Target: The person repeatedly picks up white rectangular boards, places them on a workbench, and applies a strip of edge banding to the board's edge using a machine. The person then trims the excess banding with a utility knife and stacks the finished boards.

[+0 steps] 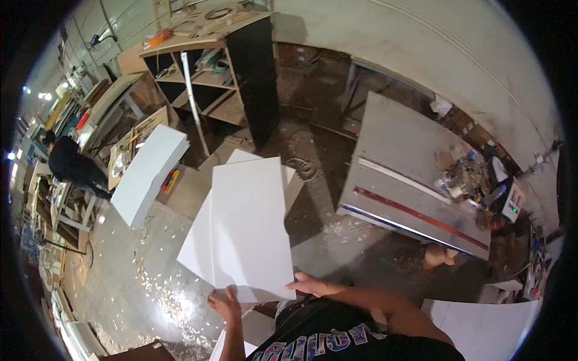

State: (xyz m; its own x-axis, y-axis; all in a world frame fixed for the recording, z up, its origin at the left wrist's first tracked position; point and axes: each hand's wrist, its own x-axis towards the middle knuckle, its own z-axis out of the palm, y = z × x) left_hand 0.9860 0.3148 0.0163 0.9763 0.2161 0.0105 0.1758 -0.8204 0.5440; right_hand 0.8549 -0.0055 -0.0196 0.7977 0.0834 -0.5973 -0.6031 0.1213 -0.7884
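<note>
A large white rectangular panel (250, 222) lies in front of me, its near edge close to my body. My left hand (226, 304) grips that near edge at the left corner. At the near right corner, my right hand (308, 284) is closed on the panel's side edge, with the fingers partly hidden. Another white panel (195, 243) sticks out at an angle from under the first one, on the left. What supports both is mostly covered by them.
A stack of white panels (150, 174) stands to the left. Beyond it is a dark-sided shelf unit (250, 78). A grey machine table (400, 150) with a control box (513, 201) is on the right. Chips litter the floor (174, 307). A person in dark clothes (72, 159) bends far left.
</note>
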